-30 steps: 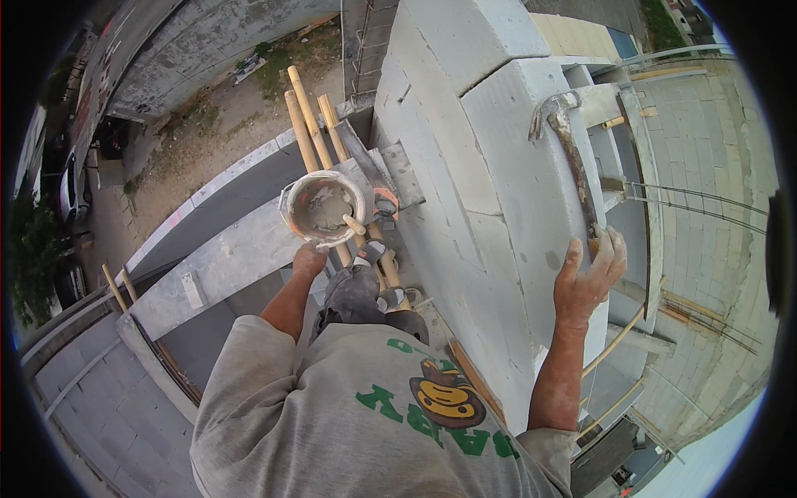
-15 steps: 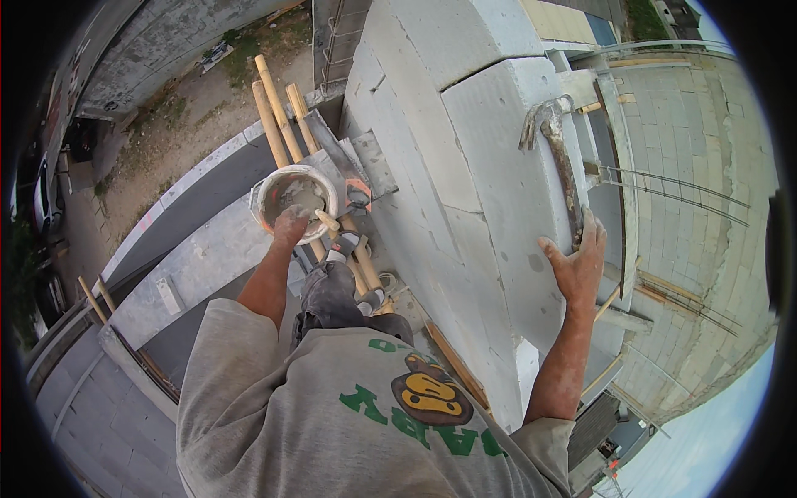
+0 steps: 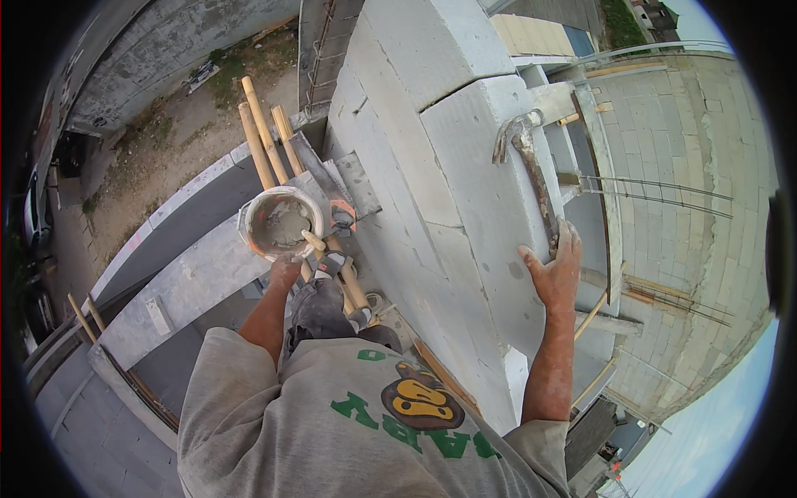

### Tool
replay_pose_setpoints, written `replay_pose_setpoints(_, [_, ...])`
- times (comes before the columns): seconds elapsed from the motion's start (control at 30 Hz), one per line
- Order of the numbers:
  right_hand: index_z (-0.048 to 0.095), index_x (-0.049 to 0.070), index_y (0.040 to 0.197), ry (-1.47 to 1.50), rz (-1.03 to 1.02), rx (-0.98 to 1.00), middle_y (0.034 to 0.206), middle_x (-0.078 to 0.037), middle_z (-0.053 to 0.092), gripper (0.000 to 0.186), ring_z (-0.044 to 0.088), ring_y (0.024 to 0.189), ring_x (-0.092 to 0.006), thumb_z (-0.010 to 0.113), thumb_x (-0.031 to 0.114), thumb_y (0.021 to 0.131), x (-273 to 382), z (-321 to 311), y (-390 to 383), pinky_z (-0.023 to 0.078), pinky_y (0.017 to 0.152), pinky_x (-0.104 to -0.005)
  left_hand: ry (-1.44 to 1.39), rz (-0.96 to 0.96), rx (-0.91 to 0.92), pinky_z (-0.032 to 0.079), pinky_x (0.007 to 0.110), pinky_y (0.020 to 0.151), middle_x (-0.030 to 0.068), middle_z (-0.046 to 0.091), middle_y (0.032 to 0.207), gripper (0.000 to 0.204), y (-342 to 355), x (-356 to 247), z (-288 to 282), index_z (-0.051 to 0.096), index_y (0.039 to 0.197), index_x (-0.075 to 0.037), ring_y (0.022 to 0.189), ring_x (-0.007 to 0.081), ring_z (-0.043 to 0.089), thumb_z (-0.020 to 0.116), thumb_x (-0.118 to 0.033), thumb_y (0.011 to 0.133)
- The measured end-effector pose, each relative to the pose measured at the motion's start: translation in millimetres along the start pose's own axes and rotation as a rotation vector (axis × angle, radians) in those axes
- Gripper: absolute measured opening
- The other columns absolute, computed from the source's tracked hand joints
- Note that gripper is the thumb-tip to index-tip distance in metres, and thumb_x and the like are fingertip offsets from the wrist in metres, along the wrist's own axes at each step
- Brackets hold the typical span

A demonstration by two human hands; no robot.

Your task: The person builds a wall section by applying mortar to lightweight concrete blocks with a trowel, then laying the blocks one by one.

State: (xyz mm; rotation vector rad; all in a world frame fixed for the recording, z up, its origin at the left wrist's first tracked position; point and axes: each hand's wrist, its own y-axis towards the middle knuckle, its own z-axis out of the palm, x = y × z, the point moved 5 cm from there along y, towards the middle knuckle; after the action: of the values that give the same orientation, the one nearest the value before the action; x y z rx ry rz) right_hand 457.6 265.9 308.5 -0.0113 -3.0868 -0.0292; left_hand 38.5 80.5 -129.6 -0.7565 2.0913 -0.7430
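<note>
Head view: left hand point(image 3: 285, 270) clenched on a mortar-smeared bucket point(image 3: 282, 222) by 3 wooden poles point(image 3: 264, 141); right hand point(image 3: 554, 274) lay released on the grey block wall point(image 3: 465, 174), touching a long trowel point(image 3: 531, 178). Mortaring seemed underway; gripping that trowel looked next.

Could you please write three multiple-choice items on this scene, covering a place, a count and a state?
1. Where does the long trowel lie?
A. in the bucket
B. on top of the pale block wall
C. on the ground below

2. How many wooden poles stick out beyond the bucket?
A. one
B. three
C. six

3. How is the right hand?
A. open, flat on the wall beside the trowel's near end
B. closed round a hammer
C. hanging free

Answers: 1 B, it rests along the block top. 2 B, three pale poles lie side by side. 3 A, fingers spread on the block; the left hand is at the bucket's rim.
</note>
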Motion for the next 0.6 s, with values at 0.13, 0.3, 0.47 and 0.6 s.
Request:
replay_pose_setpoints(0.13, [0.039, 0.007, 0.137, -0.012, 0.001, -0.024, 0.136, -0.023, 0.038, 0.086, 0.039, 0.126, -0.038, 0.081, 0.033, 0.067, -4, -2, -4, 0.036, 0.103, -0.0451, -0.08, 0.198, -0.131, 0.043, 0.04, 0.093, 0.0225, 0.062, 0.113, 0.048, 3, -85, -32, 0.061, 0.117, -0.004, 0.107, 0.035, 0.059, 0.057, -0.038, 0.083])
replay_pose_setpoints(0.3, [0.044, 0.004, 0.132, -0.026, -0.065, -0.123, 0.133, -0.022, 0.041, 0.079, 0.041, 0.123, -0.0377, 0.079, 0.035, 0.069, -6, 1, -10, 0.035, 0.102, -0.045, -0.273, 0.565, -0.408, 0.037, 0.04, 0.1, 0.0223, 0.054, 0.125, 0.048, -7, -236, -106, 0.056, 0.122, -0.001, 0.119, 0.0358, 0.049, 0.056, -0.034, 0.087])
replay_pose_setpoints(0.47, [0.052, 0.001, 0.119, -0.034, -0.159, -0.303, 0.112, -0.019, 0.051, 0.051, 0.048, 0.104, -0.0372, 0.07, 0.028, 0.08, -15, 2, -19, 0.039, 0.091, -0.0457, -0.378, 0.885, -0.647, 0.031, 0.041, 0.106, 0.0202, 0.052, 0.129, 0.041, -41, -386, -186, 0.058, 0.122, -0.008, 0.124, 0.0336, 0.045, 0.058, -0.032, 0.088])
replay_pose_setpoints(0.6, [0.054, 0.001, 0.115, -0.057, -0.169, -0.337, 0.103, -0.018, 0.053, 0.04, 0.049, 0.097, -0.0361, 0.065, 0.025, 0.085, -16, 2, -15, 0.039, 0.087, -0.0454, -0.301, 1.247, -0.766, 0.025, 0.046, 0.11, 0.0124, 0.052, 0.131, 0.03, -68, -473, -226, 0.066, 0.113, -0.017, 0.129, 0.0295, 0.04, 0.058, -0.03, 0.088])
